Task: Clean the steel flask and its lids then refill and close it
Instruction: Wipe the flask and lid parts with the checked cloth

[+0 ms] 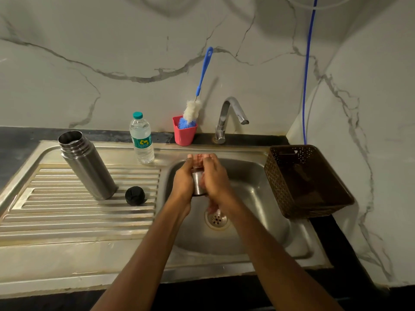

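The steel flask point(86, 164) stands open on the ribbed drainboard at the left. A black inner stopper point(135, 195) lies beside its base. Over the sink basin, my left hand point(183, 178) and my right hand point(214, 176) both wrap around the small steel cup lid point(198, 184), held between the palms. Most of the lid is hidden by my fingers. A plastic water bottle point(142, 138) with a teal cap stands on the sink's back rim.
A steel tap point(231, 117) rises behind the basin point(253, 198); no water stream shows. A red cup point(184, 131) holds a blue-handled bottle brush point(197, 97). A brown perforated basket point(307, 180) sits on the right counter. The drain point(216, 219) lies below my hands.
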